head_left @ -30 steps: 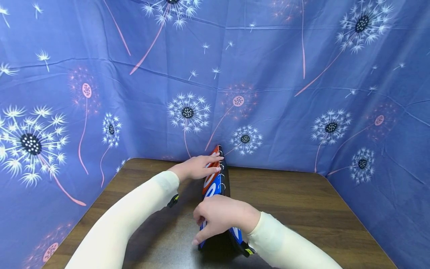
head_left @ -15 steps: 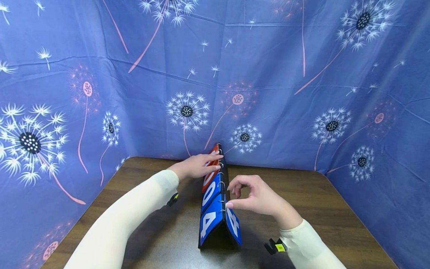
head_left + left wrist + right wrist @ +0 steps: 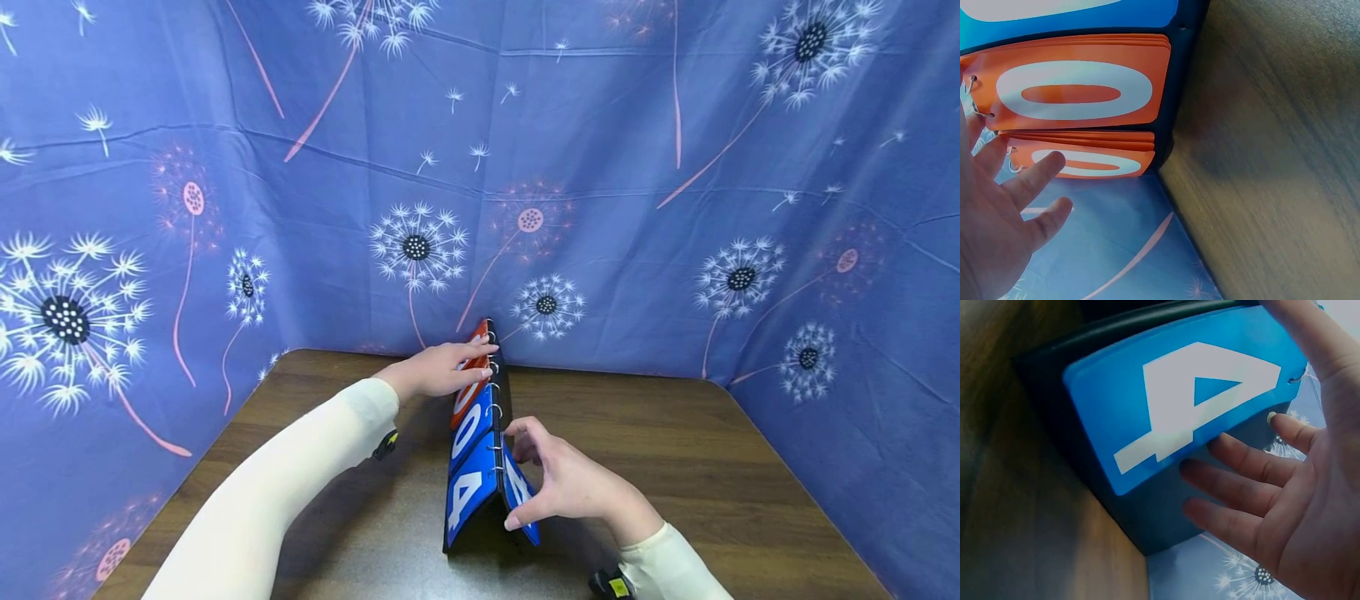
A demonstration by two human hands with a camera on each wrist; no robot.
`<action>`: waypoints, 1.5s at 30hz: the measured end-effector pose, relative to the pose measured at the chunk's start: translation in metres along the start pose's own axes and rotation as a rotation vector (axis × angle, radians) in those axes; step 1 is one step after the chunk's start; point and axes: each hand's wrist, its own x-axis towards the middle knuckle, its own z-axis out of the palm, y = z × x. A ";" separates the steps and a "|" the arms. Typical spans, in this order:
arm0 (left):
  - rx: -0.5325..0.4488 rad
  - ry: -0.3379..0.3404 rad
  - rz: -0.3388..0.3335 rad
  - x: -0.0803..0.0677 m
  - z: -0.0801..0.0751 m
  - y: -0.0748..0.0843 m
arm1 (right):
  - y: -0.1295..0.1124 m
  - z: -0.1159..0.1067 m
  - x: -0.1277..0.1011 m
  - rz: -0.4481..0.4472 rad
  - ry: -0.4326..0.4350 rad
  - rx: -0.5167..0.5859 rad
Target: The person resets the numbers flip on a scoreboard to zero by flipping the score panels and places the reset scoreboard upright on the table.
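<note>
**A:** What are the fingers doing?

**B:** The right hand [image 3: 570, 483] has its fingers [image 3: 1254, 456] spread and nearly straight, released rather than clenched, lying against the blue number card [image 3: 1179, 406] that shows a white 4. The thumb reaches over the top near the card's ring. From the head view, that hand sits on the right-hand slope of the flip scoreboard [image 3: 483, 442].

**A:** And the other hand?

**B:** The left hand [image 3: 438, 371] rests flat at the far end of the scoreboard, fingers [image 3: 1032, 181] straight and relaxed, grasping nothing. In the left wrist view, the fingertips touch the lower of two orange cards [image 3: 1082, 156], each printed with a white 0, next to their metal rings.

**A:** Where is the scoreboard itself?

**B:** It stands like a tent on the brown wooden worktop [image 3: 675, 467], roughly in the middle, its ridge running away from the person. Its frame is black. On the left-hand slope, the cards read from far to near: orange, then a blue 0, then a blue 4.

**A:** What surrounds it?

**B:** Both arms wear cream sleeves [image 3: 300, 475]. A blue cloth [image 3: 637, 125] printed with white dandelion heads and pink stems hangs behind and on both sides of the worktop.
</note>
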 end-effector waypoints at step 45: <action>0.011 0.001 -0.014 -0.001 -0.001 0.002 | -0.002 -0.008 -0.007 -0.034 0.031 -0.092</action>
